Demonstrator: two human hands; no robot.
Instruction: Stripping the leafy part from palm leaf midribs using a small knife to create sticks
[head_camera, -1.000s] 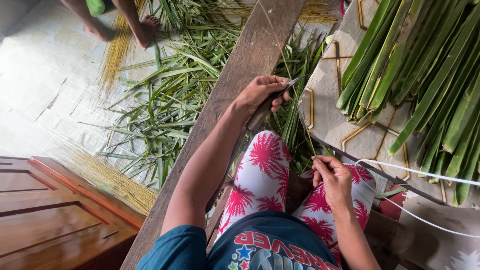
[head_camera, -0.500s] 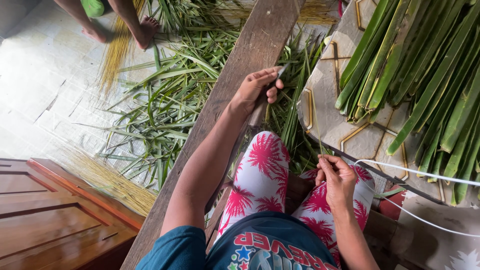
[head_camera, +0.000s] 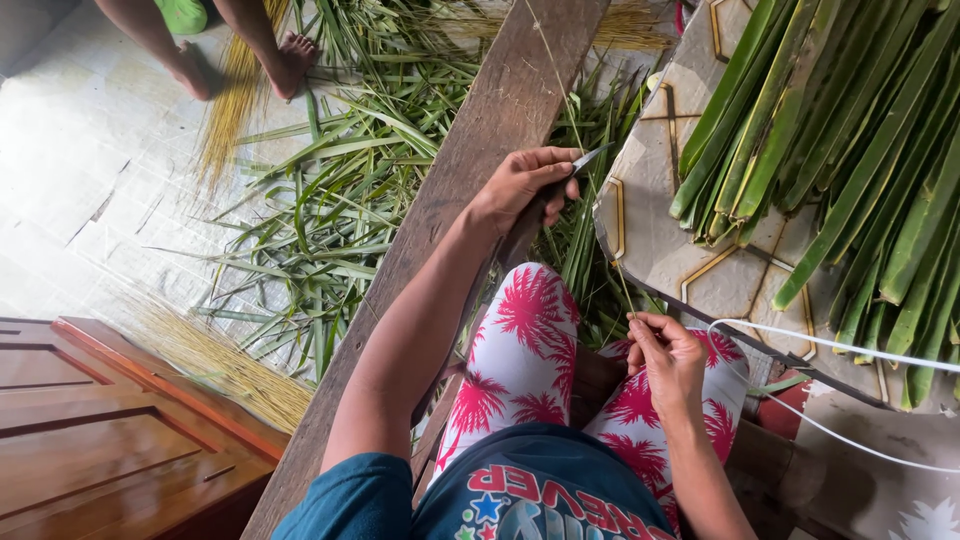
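Since the earlier frame, the left hand (head_camera: 520, 185) had slid its knife (head_camera: 588, 160) up the midrib (head_camera: 600, 235). Nearest, the right hand (head_camera: 668, 358) pinched that thin, springy, probably brittle rib beside the wooden plank (head_camera: 480, 150); left fingers wrapped the handle.

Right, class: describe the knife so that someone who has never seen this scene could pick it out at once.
Find the long brown wooden plank that runs up the middle. Beside it, the left hand holds the knife, with the blade poking out past the fingers. It is the only grey metal thing among green leaves, and it touches a thin pale midrib.
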